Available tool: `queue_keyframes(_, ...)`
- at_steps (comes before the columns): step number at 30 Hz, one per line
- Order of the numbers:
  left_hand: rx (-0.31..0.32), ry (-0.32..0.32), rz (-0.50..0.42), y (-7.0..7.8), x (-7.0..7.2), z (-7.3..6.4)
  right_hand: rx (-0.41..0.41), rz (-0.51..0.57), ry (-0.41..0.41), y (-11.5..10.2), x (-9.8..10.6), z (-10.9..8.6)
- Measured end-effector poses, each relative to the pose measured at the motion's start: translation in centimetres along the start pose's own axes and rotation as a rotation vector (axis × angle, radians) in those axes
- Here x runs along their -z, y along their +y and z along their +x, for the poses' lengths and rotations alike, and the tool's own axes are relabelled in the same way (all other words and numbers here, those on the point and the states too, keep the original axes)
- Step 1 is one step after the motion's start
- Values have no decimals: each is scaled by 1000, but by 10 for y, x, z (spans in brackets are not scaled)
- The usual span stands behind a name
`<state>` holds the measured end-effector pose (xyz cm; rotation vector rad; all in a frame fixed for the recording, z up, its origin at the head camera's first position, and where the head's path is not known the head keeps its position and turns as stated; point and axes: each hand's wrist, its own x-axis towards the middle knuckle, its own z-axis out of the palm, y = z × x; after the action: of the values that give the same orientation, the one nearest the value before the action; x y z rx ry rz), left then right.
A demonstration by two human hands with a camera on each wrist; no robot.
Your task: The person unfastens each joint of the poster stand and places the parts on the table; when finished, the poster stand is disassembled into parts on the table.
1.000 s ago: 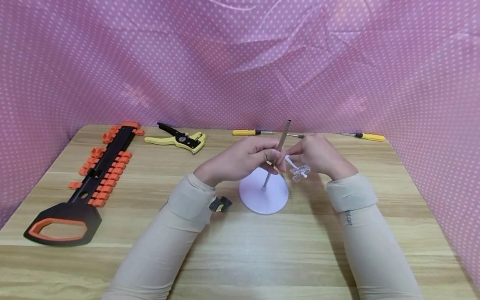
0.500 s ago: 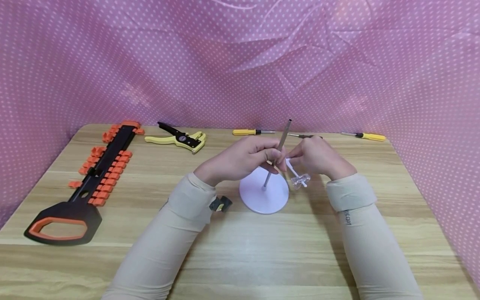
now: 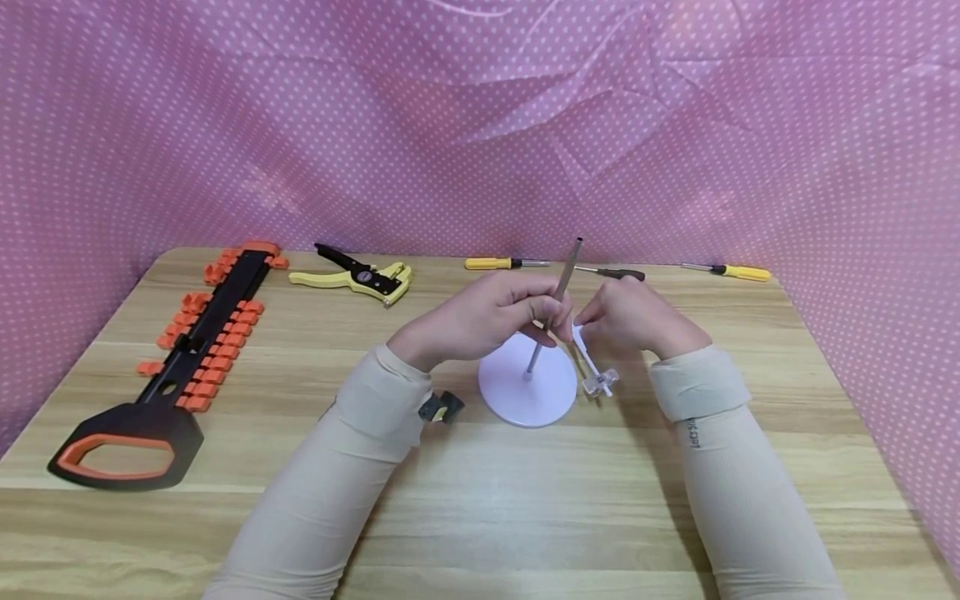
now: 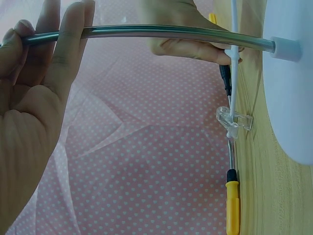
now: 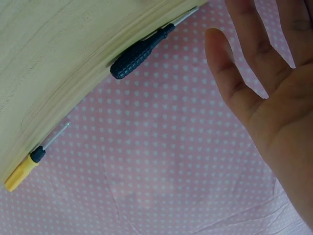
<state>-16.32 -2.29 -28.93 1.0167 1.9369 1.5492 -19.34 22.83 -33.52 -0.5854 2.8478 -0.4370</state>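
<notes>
My left hand (image 3: 483,327) grips a slim metal rod (image 3: 568,271) between thumb and fingers. The rod leans from a white collar (image 4: 287,49) on a round white base (image 3: 517,404), which stands on the table. To the right of the rod, my right hand (image 3: 637,317) pinches the upper end of a thin white plastic stick (image 3: 588,354). A clear plastic clip (image 3: 598,384) sits at the stick's lower end, just beside the base's edge. In the right wrist view my right hand (image 5: 288,112) shows, but what it pinches is out of frame.
An orange-and-black handled rack (image 3: 217,325) lies at left. A yellow-and-black wire stripper (image 3: 367,282) lies behind my left hand. Along the back edge are a yellow screwdriver (image 3: 491,264), a black screwdriver (image 3: 622,273) and another yellow screwdriver (image 3: 742,272). Pink dotted cloth (image 3: 480,125) hangs behind.
The clear clip and the white stick have moved lower, and the stick hangs steeper. My right hand has shifted slightly, baring more of the black screwdriver. The left hand keeps its hold on the rod.
</notes>
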Motion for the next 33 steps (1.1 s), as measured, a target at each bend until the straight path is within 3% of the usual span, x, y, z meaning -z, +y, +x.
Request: queue_keyframes(33, -19, -3, -2, 0, 3, 3, 25, -19, -24, 7, -4, 1)
